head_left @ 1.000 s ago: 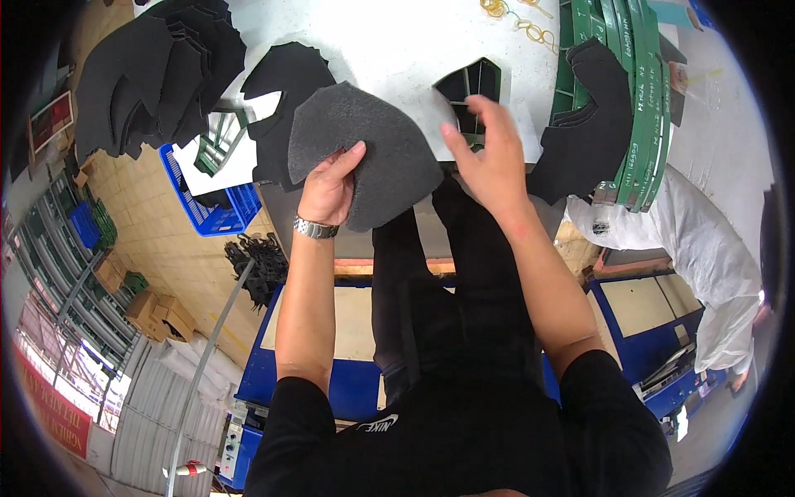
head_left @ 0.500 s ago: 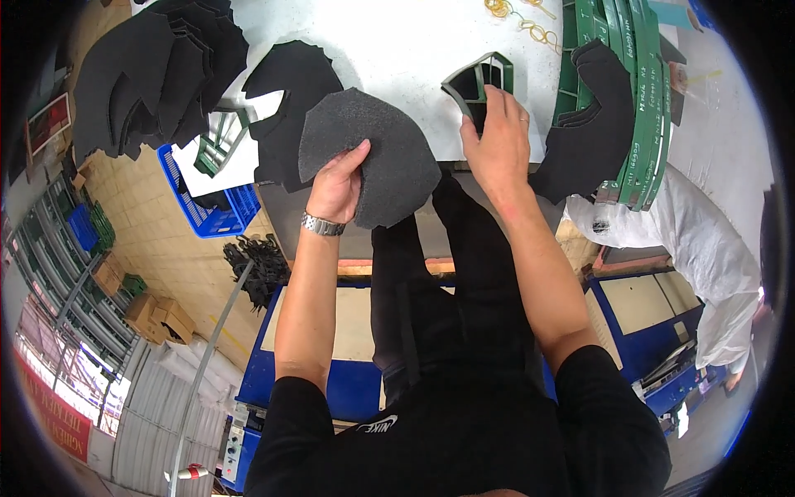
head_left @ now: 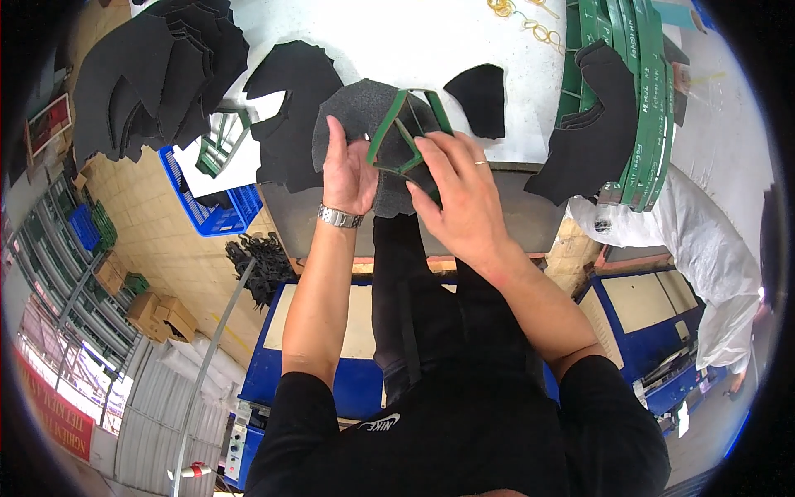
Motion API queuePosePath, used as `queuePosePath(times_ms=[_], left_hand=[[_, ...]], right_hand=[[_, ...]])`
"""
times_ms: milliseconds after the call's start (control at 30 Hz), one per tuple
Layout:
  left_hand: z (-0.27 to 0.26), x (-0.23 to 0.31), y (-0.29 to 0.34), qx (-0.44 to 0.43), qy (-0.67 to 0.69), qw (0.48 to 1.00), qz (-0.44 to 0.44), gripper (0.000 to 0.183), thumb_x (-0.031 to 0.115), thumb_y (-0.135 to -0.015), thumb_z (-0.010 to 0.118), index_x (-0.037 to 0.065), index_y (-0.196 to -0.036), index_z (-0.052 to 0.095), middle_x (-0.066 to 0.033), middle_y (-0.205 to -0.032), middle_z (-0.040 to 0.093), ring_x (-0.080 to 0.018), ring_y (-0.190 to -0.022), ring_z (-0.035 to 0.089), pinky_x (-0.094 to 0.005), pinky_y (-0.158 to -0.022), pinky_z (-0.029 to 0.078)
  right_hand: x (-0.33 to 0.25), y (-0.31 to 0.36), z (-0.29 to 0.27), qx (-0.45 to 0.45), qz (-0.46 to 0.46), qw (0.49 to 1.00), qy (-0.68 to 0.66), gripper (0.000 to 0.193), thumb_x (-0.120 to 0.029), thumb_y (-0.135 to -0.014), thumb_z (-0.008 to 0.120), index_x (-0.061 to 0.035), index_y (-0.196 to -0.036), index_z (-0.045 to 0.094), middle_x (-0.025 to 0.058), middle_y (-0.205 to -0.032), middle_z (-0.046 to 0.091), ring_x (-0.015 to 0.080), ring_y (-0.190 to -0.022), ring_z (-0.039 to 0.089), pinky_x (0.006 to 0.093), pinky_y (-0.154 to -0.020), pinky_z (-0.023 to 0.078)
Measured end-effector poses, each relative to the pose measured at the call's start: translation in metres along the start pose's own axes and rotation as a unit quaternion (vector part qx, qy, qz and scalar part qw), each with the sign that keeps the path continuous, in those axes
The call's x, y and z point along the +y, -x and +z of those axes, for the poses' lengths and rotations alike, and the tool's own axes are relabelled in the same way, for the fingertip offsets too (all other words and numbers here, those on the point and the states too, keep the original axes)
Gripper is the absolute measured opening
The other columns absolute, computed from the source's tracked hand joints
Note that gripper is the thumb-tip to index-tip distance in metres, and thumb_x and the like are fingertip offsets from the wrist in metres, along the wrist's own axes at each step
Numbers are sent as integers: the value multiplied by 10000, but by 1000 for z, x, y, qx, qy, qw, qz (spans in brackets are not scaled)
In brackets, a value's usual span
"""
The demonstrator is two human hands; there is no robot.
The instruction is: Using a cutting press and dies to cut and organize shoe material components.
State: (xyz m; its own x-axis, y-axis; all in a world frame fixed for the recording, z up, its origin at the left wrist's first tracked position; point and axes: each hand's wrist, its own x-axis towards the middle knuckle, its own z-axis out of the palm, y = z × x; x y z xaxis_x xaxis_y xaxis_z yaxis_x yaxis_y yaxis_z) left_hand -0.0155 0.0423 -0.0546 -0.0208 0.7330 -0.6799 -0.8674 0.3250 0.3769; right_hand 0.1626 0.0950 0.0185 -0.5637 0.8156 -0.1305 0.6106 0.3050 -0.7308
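Note:
My left hand is palm up against a dark grey sheet piece with a curved outline, its thumb raised over the face. The fingers are mostly hidden, but the hand seems to hold up the piece. My right hand grips a green-edged cutting die, an open frame with an inner cross rib, tilted over the sheet's right part. The die nearly touches the left hand. A small black cut piece with a curved edge lies on the white table, just beyond the right hand.
Stacked black sheet pieces stand at the far left, with another black piece beside them. A second green die rests above a blue basket. To the right are long green dies and a curved black piece. Yellow loops lie at the back.
My right hand has lifted the die from the table and brought it left over the sheet. The small black piece now lies exposed there. My left hand has moved slightly right, its thumb raised.

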Motion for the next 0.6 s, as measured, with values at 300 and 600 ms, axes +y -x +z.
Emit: queuePosePath(times_ms=[300, 600], left_hand=[[20, 6, 10, -30, -33, 999, 12, 750, 599, -1073, 379, -11, -1509, 397, -161, -1524, 488, -294, -1362, 511, -432, -1155, 393], [68, 15, 83, 20, 24, 995, 97, 428, 386, -1088, 511, 45, -1329, 606, -91, -1343, 653, -233, -1271, 573, -400, -1121, 402]], right_hand=[[10, 5, -4, -31, -15, 999, 33, 594, -142, -810, 787, -1, -1344, 570, 170, -1308, 560, 406, -1226, 532, 486, -1024, 488], [-49, 5, -79, -70, -145, 985, 63, 590, -151, -821, 775, 7, -1349, 564, 173, -1288, 573, 400, -1194, 541, 467, -1023, 486]])
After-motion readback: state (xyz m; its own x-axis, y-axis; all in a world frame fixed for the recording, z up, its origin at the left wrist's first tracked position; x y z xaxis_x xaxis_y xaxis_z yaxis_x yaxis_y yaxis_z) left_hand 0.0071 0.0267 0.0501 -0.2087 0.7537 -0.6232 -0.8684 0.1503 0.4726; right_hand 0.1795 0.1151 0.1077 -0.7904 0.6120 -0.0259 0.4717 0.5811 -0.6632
